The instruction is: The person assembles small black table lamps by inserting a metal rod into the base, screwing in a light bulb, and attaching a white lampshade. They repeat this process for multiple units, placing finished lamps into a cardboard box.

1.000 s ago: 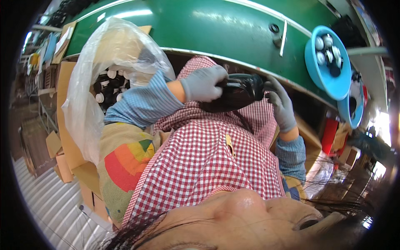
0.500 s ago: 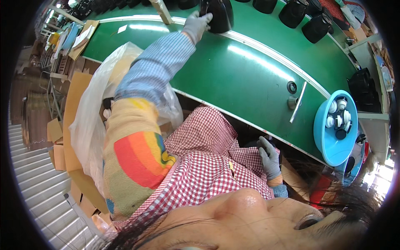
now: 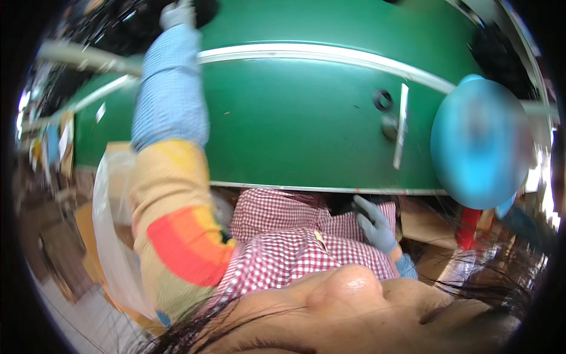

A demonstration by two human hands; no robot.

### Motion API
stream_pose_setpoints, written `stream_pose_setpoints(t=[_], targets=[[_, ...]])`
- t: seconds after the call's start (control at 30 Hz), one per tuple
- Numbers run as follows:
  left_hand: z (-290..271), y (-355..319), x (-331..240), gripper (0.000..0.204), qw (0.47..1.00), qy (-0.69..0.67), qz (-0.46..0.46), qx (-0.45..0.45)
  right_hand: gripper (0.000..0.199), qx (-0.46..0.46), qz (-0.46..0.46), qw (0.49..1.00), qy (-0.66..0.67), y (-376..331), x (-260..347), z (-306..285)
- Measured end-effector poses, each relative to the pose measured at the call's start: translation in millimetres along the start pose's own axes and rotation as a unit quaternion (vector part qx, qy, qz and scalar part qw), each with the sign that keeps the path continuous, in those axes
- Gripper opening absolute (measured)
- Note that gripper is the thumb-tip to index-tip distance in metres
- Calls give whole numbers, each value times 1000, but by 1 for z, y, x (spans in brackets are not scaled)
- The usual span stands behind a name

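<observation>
left hand [image 3: 178,16]: way up at the tabletop [image 3: 295,130]'s far left, too blurry, can't tell if the fingers grip
black thing [image 3: 205,10]: just right of those fingers, long axis unclear
right hand [image 3: 378,229]: much farther, by the near edge, fingers loosely spread
</observation>
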State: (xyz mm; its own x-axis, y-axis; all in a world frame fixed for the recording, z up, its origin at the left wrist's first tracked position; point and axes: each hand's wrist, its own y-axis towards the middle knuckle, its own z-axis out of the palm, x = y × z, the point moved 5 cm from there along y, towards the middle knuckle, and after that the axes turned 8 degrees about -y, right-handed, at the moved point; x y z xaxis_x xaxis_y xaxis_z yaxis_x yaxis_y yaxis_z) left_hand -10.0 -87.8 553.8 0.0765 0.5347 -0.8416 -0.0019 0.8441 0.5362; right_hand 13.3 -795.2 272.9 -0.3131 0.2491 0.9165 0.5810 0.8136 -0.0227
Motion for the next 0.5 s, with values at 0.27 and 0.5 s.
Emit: stream_pose_setpoints(t=[0.27, 0.5], targets=[[49, -279, -10, 73, 911, 92, 286, 281, 50, 16, -98, 992, -76, 22, -10, -19], [115, -472, -14, 83, 790, 254, 255, 497, 46, -98, -261, 944, -174, 64, 44, -114]])
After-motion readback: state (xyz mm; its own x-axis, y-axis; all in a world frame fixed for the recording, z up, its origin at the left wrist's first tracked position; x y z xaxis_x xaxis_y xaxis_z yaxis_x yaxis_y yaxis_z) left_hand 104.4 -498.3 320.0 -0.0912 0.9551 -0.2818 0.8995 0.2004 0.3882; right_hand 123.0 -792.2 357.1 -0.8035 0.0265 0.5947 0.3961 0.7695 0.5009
